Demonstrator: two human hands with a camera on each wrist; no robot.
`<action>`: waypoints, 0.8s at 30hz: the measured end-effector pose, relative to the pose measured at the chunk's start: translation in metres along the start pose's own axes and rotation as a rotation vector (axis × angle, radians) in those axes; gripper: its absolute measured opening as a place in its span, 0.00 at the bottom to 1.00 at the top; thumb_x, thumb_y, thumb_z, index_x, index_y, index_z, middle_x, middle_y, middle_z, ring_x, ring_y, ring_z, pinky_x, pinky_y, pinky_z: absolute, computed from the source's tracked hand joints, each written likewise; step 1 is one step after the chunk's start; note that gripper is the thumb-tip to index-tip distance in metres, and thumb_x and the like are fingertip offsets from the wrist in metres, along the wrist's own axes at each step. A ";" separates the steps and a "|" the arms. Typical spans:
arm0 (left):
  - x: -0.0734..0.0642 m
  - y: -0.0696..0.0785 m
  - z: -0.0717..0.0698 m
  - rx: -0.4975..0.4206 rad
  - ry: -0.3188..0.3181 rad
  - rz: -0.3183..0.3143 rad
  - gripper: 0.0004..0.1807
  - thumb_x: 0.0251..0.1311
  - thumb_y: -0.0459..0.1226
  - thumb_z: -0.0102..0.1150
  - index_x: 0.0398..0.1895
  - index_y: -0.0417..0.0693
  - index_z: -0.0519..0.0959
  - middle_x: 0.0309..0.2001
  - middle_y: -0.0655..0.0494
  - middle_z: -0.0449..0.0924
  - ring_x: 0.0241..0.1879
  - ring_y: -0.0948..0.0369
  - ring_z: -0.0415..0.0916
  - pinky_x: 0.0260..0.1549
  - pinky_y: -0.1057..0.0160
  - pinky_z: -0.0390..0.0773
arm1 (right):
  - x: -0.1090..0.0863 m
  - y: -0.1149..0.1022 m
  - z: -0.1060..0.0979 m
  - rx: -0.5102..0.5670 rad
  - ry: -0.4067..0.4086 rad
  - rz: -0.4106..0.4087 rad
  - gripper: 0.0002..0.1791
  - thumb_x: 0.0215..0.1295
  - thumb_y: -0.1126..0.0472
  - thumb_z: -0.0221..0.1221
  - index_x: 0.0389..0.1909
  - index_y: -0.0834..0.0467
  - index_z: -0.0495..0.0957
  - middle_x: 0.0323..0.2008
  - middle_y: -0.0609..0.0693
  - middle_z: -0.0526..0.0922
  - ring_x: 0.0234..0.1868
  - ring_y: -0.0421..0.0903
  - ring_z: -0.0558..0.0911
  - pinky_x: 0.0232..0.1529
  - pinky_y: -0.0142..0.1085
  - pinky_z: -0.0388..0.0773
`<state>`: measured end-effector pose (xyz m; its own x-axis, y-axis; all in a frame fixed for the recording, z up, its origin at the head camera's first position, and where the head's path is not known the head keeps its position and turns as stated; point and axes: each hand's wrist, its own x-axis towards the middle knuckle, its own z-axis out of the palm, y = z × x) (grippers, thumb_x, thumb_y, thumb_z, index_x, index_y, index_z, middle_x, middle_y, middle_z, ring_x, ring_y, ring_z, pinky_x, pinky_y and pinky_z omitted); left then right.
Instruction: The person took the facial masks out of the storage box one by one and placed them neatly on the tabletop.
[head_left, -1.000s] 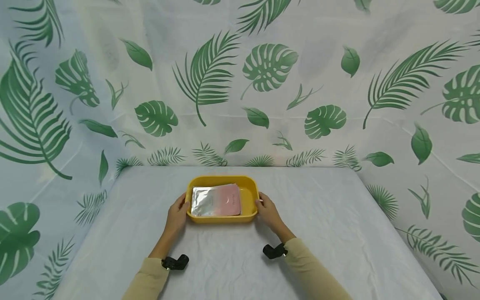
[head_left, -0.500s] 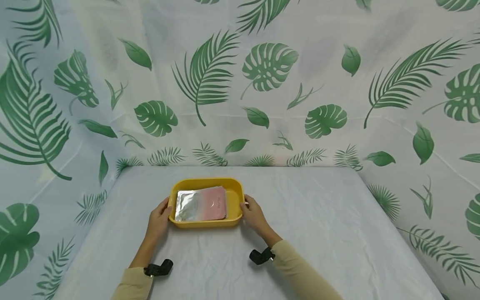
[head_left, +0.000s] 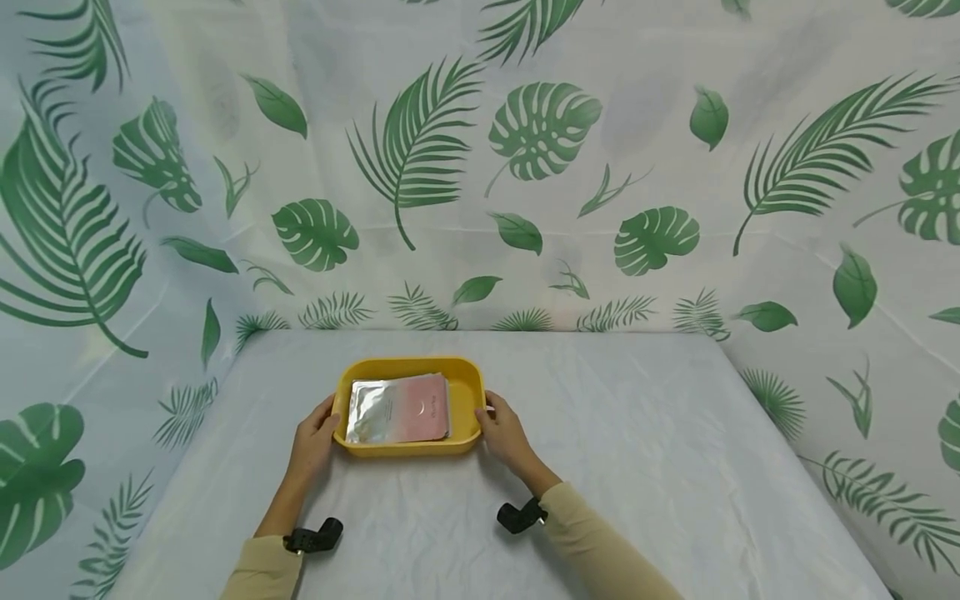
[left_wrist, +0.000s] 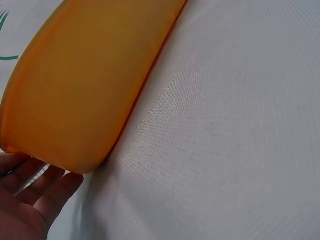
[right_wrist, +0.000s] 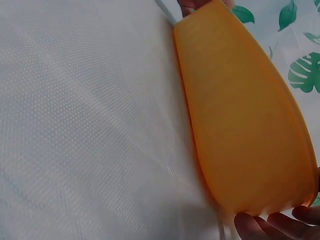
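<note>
A white cloth [head_left: 637,408] with soft wrinkles covers the tabletop, and its fine weave shows up close in both wrist views. Behind it hangs a pale backdrop [head_left: 450,258] printed with green foliage, flanked by a similarly printed left panel [head_left: 52,358] and right panel [head_left: 900,333]. Near the middle of the backdrop, a feathery palm frond [head_left: 420,150] stands beside a broad split leaf [head_left: 544,129]; a small pointed leaf [head_left: 708,117] lies farther right. Short, spiky fronds [head_left: 522,321] line the backdrop's lower edge, just above the table's far side.
</note>
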<state>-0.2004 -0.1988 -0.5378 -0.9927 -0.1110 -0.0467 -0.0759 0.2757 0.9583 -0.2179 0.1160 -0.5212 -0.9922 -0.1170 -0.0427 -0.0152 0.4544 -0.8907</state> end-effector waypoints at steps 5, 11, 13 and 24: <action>0.000 0.001 -0.001 0.012 0.022 -0.001 0.26 0.75 0.37 0.42 0.73 0.39 0.60 0.71 0.39 0.63 0.70 0.49 0.61 0.44 0.92 0.62 | -0.001 0.000 -0.001 0.007 0.011 -0.008 0.25 0.75 0.61 0.49 0.68 0.66 0.63 0.64 0.63 0.72 0.58 0.57 0.77 0.53 0.45 0.81; -0.004 0.003 -0.002 0.016 0.060 -0.018 0.26 0.74 0.38 0.44 0.72 0.41 0.62 0.69 0.41 0.67 0.61 0.62 0.68 0.42 0.90 0.67 | 0.000 0.003 -0.003 0.041 0.012 -0.020 0.24 0.73 0.61 0.52 0.66 0.67 0.67 0.60 0.63 0.76 0.55 0.57 0.79 0.45 0.40 0.84; -0.005 0.004 -0.002 0.004 0.068 -0.017 0.25 0.74 0.39 0.44 0.72 0.41 0.63 0.69 0.41 0.67 0.55 0.72 0.70 0.42 0.88 0.69 | 0.001 0.004 -0.004 0.054 0.005 -0.021 0.24 0.72 0.61 0.52 0.65 0.67 0.68 0.58 0.64 0.77 0.53 0.56 0.81 0.42 0.38 0.85; -0.005 -0.002 0.002 -0.070 0.136 0.024 0.24 0.72 0.36 0.49 0.69 0.39 0.67 0.65 0.38 0.71 0.42 0.86 0.69 0.39 0.85 0.74 | 0.007 -0.002 -0.022 -0.025 0.070 0.049 0.23 0.71 0.59 0.53 0.63 0.66 0.71 0.52 0.60 0.81 0.49 0.52 0.81 0.41 0.37 0.83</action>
<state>-0.1956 -0.1970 -0.5404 -0.9720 -0.2349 0.0103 -0.0411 0.2132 0.9761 -0.2270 0.1335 -0.5099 -0.9981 -0.0325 -0.0531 0.0310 0.4802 -0.8766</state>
